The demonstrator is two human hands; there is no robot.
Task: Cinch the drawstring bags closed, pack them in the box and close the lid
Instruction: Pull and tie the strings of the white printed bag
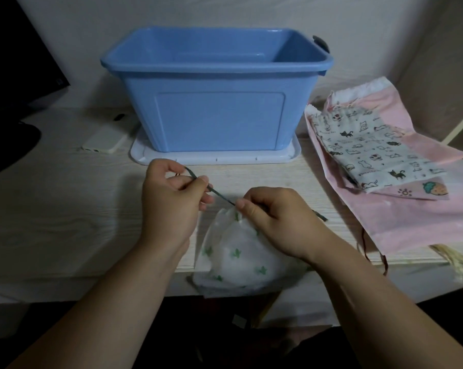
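early on: the left hand (172, 198) pinches the green cord (219, 195) while the right hand (273, 217) pinches the gathered mouth of the white bag (238, 257) at the table edge; the box (217, 115) looks empty, standing on its lid (214, 157), other bags (371, 147) wait beside it

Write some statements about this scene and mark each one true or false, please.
1. The blue box has no lid on top. True.
2. The box stands on a white lid. True.
3. Both hands hold the cat-print bag. False: the left hand pinches the green cord, the right hand pinches the white bag at its mouth; the cat-print bag lies on the pink bags.
4. The white bag lies inside the box. False: it lies at the table front edge.
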